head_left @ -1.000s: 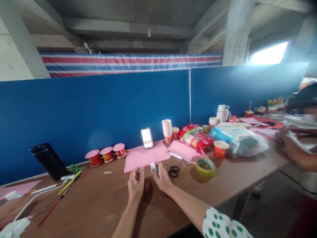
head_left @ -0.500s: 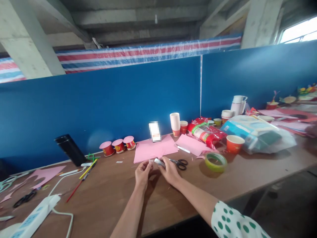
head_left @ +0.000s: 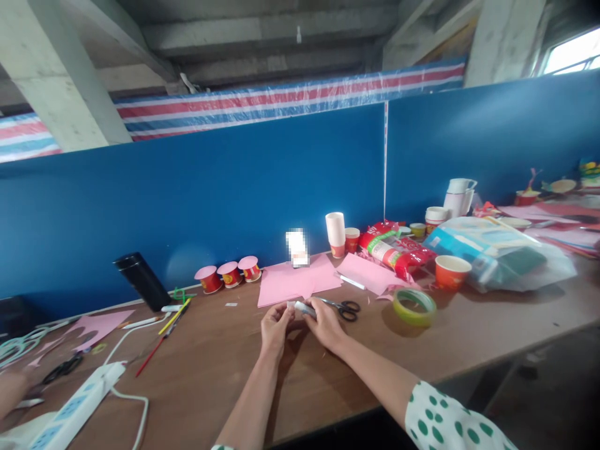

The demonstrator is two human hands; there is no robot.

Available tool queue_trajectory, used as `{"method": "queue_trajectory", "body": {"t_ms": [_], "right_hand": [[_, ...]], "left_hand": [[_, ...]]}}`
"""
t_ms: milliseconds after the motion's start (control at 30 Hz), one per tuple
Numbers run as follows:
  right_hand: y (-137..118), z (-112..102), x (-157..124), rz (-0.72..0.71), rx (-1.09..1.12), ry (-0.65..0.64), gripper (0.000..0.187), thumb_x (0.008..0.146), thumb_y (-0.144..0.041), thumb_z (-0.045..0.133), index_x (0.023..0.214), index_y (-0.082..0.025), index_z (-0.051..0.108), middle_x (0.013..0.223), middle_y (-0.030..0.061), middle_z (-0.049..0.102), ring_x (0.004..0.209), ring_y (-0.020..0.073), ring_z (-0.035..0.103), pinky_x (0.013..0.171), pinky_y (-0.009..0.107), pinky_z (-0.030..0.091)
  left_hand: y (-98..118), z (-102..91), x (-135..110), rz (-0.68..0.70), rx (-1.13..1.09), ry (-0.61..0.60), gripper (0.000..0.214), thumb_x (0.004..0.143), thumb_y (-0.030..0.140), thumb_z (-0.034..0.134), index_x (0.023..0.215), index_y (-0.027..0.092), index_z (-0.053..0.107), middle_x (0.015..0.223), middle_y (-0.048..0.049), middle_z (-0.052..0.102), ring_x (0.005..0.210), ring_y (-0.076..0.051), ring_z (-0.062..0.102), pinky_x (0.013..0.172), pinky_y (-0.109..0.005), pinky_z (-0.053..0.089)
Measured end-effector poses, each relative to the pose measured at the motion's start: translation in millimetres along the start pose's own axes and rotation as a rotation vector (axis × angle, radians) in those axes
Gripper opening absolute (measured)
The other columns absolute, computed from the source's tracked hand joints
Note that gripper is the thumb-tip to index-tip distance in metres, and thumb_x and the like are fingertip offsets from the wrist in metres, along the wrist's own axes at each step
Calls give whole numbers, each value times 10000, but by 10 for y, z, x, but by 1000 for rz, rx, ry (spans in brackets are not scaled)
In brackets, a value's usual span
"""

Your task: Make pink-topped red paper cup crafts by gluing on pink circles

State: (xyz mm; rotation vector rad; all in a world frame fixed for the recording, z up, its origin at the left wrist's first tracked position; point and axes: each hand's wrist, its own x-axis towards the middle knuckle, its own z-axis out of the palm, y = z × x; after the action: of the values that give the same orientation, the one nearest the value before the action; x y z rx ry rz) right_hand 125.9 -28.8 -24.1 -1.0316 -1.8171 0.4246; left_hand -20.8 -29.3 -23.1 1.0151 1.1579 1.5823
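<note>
Both my hands meet over the brown table (head_left: 469, 337), near its middle. My right hand (head_left: 325, 325) is closed around a small white tube (head_left: 304, 308) that looks like a glue stick. My left hand (head_left: 275, 325) pinches at the tube's left end with fingers curled; I cannot make out what is between them. Just beyond my hands lie pink paper sheets (head_left: 295, 281) and black-handled scissors (head_left: 345, 307). A green tape roll (head_left: 414, 306) lies to the right.
Three pink-topped red cups (head_left: 229, 274), a black flask (head_left: 142, 280), pencils (head_left: 164, 331) and a white power strip (head_left: 70, 409) sit left. Stacked paper cups (head_left: 335, 232), a red packet (head_left: 391, 249), an orange cup (head_left: 450, 272) and a plastic bag (head_left: 501, 253) stand right. Another person's hand (head_left: 12, 390) shows far left.
The view has swung left and settled; the person at the right is out of view. My hands have come closer together on the tube.
</note>
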Motion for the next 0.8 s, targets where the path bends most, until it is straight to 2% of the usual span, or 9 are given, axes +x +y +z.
{"method": "queue_trajectory", "body": {"t_ms": [400,600,800], "right_hand": [[48,20,2,-8,-15,-10,243,761,-123,509,994,-184,540,962,59,618,882,198,576,800,310,444],[6,-7,2,-9,-3,-16,244,753,-115,523,983,-190,559,956,56,619,883,197,575,794,309,445],[-22,-34,14,-24,6,-22,280,755,-89,523,1008,-184,596,968,63,635,903,193,577,830,316,444]], "left_hand": [[10,23,-13,-43,-19,15,435,562,394,756,880,115,657,694,-13,652,609,-102,600,637,-233,493],[0,13,-11,-27,4,-11,419,585,389,742,894,119,661,774,-36,669,673,-120,614,690,-254,502],[-17,6,0,6,26,-10,446,573,409,744,900,117,666,742,-35,664,634,-117,600,648,-248,498]]}}
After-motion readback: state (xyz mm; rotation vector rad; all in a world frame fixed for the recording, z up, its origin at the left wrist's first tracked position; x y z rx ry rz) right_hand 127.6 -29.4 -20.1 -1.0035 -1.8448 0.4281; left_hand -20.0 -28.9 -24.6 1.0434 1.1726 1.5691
